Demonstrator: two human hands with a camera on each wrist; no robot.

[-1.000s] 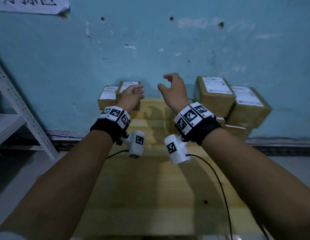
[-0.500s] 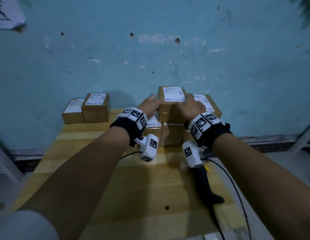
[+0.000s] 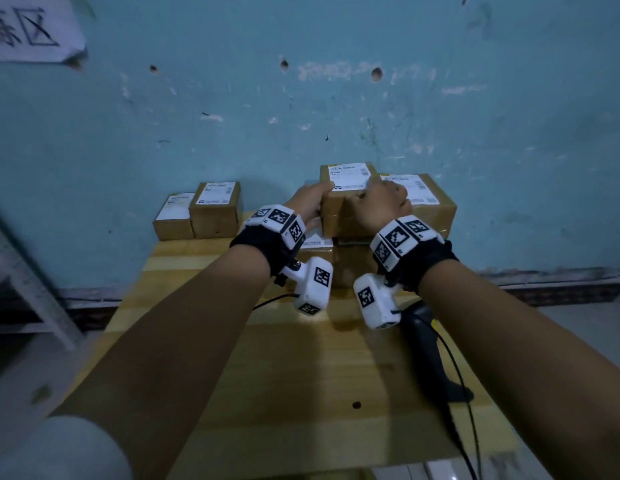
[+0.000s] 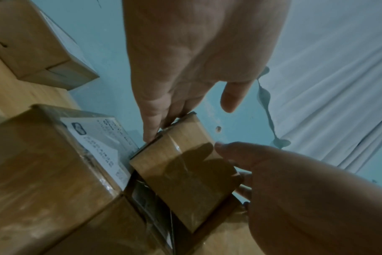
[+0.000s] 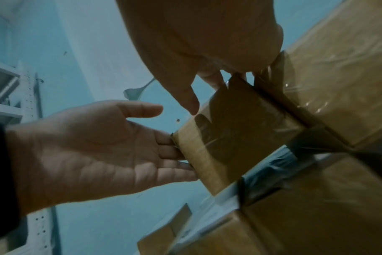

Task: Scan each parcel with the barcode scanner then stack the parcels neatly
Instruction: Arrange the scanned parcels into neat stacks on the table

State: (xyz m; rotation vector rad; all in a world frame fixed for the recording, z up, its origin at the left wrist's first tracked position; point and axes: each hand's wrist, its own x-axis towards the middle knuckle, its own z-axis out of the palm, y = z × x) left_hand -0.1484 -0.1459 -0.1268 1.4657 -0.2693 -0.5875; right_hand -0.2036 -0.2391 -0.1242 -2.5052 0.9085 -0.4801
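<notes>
Since half-second-ago frame little moved: both hands stay on top parcel [image 3: 346, 195] of stack at table's [image 3: 267, 393] 12 o'clock. Left hand [image 3: 306, 202] fingers straight against left side; right hand [image 3: 376, 206] pinching right side. Barcode scanner [image 3: 433, 358] lying at 4 o'clock, untouched. Two small parcels [image 3: 201, 213] at 10 o'clock.

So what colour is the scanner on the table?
Black; the scanner shows best in the head view.
</notes>
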